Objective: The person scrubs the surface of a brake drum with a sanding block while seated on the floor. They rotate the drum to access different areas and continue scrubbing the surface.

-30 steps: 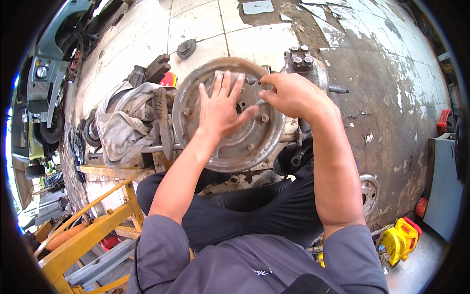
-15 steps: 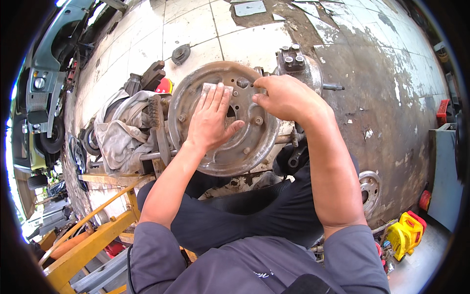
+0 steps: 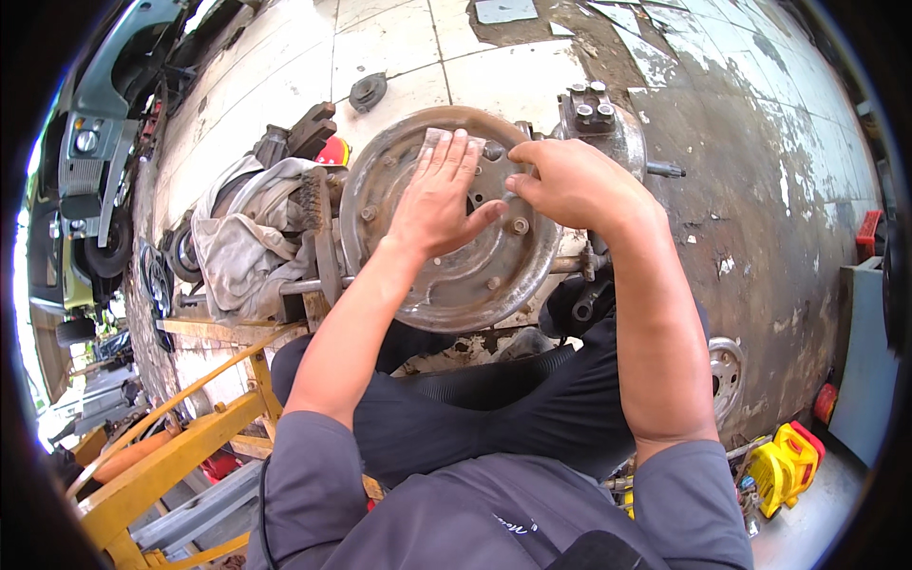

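Observation:
A worn, round metal plate (image 3: 456, 294) like a brake backing plate, with a raised rim, bolts and holes, lies before me above my knees. My left hand (image 3: 440, 190) is laid flat on its upper face, fingers stretched and thumb out to the side. Under the fingertips is a pale, thin sheet (image 3: 438, 138) like sandpaper, mostly covered by the hand. On the plate's right rim, my right hand (image 3: 570, 180) is closed, with thumb and forefinger on the near face; its other fingers are hidden.
Left of the plate are a grey rag (image 3: 242, 237) and a wire brush (image 3: 316, 199). A bolted metal housing with a shaft (image 3: 617, 142) stands to the right. A yellow frame (image 3: 180, 465) rises at lower left, a wheel rim (image 3: 727, 375) lies right, and a round part (image 3: 368, 92) sits on the tiles.
My left hand has slid with the sheet toward the plate's far edge and slightly right. My right hand keeps its place on the rim. The whole view has shifted a little.

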### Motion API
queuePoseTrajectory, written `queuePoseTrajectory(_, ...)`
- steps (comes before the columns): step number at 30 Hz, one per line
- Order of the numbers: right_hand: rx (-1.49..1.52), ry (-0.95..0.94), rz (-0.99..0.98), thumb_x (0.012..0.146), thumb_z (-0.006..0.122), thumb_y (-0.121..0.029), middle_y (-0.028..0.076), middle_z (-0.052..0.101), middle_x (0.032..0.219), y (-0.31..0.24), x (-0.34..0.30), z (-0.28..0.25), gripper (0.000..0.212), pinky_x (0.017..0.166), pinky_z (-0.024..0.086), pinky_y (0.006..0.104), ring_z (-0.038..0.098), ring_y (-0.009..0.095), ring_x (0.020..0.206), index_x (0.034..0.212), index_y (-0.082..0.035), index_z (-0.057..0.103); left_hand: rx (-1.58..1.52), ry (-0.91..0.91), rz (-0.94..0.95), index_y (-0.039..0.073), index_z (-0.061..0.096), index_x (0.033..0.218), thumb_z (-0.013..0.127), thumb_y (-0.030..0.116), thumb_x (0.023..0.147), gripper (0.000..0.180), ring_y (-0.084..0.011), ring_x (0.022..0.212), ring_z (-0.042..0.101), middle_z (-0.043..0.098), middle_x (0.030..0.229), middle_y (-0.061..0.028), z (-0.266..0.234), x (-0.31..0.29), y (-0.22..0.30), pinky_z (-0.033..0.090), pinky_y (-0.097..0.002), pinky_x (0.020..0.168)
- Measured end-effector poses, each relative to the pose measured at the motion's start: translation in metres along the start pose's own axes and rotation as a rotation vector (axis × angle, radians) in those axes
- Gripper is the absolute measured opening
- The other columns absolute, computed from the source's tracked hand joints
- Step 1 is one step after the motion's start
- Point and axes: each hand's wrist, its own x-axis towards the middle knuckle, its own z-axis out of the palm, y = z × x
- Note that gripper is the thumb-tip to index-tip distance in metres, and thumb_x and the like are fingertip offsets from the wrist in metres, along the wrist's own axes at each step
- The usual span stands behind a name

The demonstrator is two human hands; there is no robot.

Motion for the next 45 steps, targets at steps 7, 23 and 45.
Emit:
queuePoseTrajectory(7, -0.001, 0.087, 0.023, 0.095, 0.063, -0.029, 0.021, 0.07, 0.115, 0.008, -0.007, -0.003, 0.043, 0.096, 0.051, 0.044, 0.066, 0.036, 0.11, 0.129, -0.003, 0.065, -0.101, 0.002, 0.012, -0.008, 0.035, 0.15, 0.053, 0.059, 0.097, 0.087, -0.0451, 0.148, 0.026, 0.031, 0.156, -0.0326, -0.003, -0.021, 0.0, 0.02, -0.0522, 0.123)
queuePoseTrajectory(23, -0.003, 0.067, 0.041, 0.096, 0.062, -0.029, 0.02, 0.069, 0.121, 0.01, -0.005, -0.003, 0.042, 0.101, 0.049, 0.0451, 0.063, 0.036, 0.117, 0.129, -0.005, 0.065, -0.07, 0.104, -0.109, -0.005, 0.04, 0.149, 0.056, 0.053, 0.098, 0.079, -0.0434, 0.147, 0.031, 0.036, 0.155, -0.0299, 0.007, -0.001, 0.011, 0.023, -0.0515, 0.121)
queuePoseTrajectory(45, 0.018, 0.053, 0.0, 0.095, 0.064, -0.029, 0.023, 0.072, 0.109, 0.008, -0.003, -0.002, 0.044, 0.093, 0.053, 0.0428, 0.068, 0.036, 0.106, 0.13, -0.003, 0.064, -0.067, 0.126, -0.113, -0.004, 0.038, 0.15, 0.056, 0.053, 0.097, 0.08, -0.0451, 0.145, 0.032, 0.037, 0.154, -0.0298, 0.01, -0.014, 0.012, 0.025, -0.0509, 0.121)
